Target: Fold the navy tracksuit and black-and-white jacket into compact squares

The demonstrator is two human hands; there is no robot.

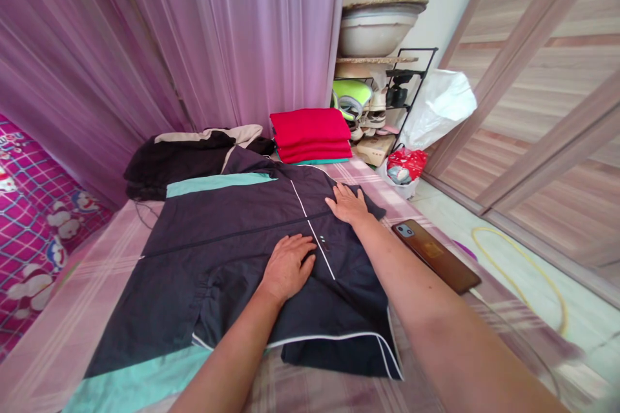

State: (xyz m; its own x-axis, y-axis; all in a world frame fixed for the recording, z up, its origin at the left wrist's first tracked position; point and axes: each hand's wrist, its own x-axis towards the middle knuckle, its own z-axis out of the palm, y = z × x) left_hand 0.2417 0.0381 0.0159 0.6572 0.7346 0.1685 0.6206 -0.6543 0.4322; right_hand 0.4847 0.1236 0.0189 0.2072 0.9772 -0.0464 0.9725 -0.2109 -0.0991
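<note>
Jacket of dark navy cloth with mint-green bands and thin white piping lies spread across the middle of a bed under a pink-and-white checked sheet. The left hand rests palm down on it, fingers loosely side by side; the right hand presses flat nearer the bed's right edge, its fingers fanned a little wider. Neither pinches any cloth. The step in hand looks like smoothing: one gathered navy cuff lies folded in over the body, and the cloth around the left wrist is rumpled. From here, the move seems to call for flat, light strokes, then fingertips slipped under a piped edge. Toward the bed's far right corner sits a stack of folded red cloth; a smartphone in a brown case lies along the right edge, beside the right forearm.
</note>
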